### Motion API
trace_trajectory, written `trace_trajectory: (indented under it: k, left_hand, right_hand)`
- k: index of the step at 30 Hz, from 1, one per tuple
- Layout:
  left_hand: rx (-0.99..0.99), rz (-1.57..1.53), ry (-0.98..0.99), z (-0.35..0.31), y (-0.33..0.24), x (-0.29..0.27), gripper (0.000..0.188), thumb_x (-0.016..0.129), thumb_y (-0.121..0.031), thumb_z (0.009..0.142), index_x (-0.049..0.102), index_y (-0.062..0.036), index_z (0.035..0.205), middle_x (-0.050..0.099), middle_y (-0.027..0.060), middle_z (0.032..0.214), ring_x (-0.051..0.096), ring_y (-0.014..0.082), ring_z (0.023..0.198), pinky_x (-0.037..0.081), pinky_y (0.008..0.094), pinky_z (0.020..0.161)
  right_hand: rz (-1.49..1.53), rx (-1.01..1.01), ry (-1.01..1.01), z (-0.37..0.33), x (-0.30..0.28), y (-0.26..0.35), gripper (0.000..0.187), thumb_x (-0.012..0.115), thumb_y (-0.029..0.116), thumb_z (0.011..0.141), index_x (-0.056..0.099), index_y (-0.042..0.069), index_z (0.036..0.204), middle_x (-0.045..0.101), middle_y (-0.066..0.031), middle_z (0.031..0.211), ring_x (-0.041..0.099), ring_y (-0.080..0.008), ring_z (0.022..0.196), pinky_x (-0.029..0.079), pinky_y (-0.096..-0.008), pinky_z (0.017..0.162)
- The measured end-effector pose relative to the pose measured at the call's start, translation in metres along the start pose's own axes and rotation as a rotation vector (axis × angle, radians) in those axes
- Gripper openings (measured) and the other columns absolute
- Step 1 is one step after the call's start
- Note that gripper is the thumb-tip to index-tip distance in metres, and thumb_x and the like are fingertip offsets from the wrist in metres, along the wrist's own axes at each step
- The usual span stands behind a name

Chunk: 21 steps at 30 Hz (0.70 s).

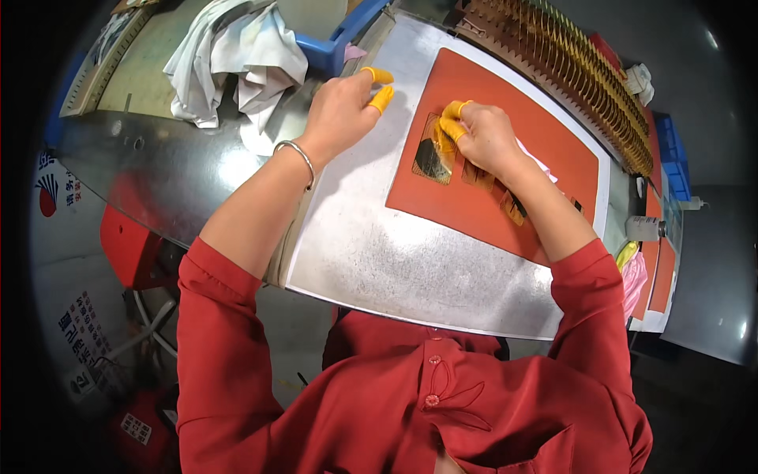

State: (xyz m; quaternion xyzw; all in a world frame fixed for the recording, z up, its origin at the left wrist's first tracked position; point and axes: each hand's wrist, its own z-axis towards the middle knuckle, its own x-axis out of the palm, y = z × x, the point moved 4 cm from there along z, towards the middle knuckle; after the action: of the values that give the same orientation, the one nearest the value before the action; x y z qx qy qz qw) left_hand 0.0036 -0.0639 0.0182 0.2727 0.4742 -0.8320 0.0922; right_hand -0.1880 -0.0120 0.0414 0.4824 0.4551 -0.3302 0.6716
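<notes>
My left hand [343, 110] hovers over the pale work surface at the left of the orange mat [410, 186]. Yellow finger cots cover its thumb and index finger, which are apart and hold nothing. Over the mat, my right hand [488, 141], also in yellow finger cots, pinches the upper right edge of a small glossy dark plate [430, 160] with a gold-toned border. The plate mirrors some yellow. Beneath my right wrist lie more small dark glossy pieces [513, 208], partly hidden by the forearm. Something pale pink [537, 160] shows just beyond that forearm.
A long slotted rack [553, 67] with rows of gold-coloured pieces runs along the back right. A crumpled white cloth [237, 59] lies at the back left beside a blue tray [324, 54]. At the right are a bottle [643, 228] and a pink cloth [634, 284].
</notes>
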Motion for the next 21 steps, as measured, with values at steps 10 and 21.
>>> trace_trajectory:
  k: [10,21]
  left_hand:
    - [-0.025,0.057,0.026,-0.001,-0.008,-0.006,0.020,0.062,-0.016,0.082,0.063,-0.0032,0.098,0.037,0.0059,0.049,0.033,0.0157,0.044,0.028,0.0321,0.044]
    - [0.054,0.099,-0.022,-0.004,-0.007,-0.005,0.019,0.063,-0.017,0.082,0.065,-0.0044,0.096,0.038,0.0077,0.049,0.035,0.0185,0.043,0.029,0.0336,0.044]
  right_hand:
    - [-0.018,-0.032,0.014,-0.007,0.004,0.002,0.008,0.060,0.010,0.071,0.062,0.003,0.074,0.060,-0.0154,0.073,0.059,-0.0333,0.065,0.047,-0.0415,0.058]
    - [0.027,-0.199,0.004,-0.030,0.010,0.033,0.009,0.061,0.013,0.072,0.062,0.003,0.073,0.060,-0.0157,0.070,0.059,-0.0334,0.065,0.047,-0.0429,0.057]
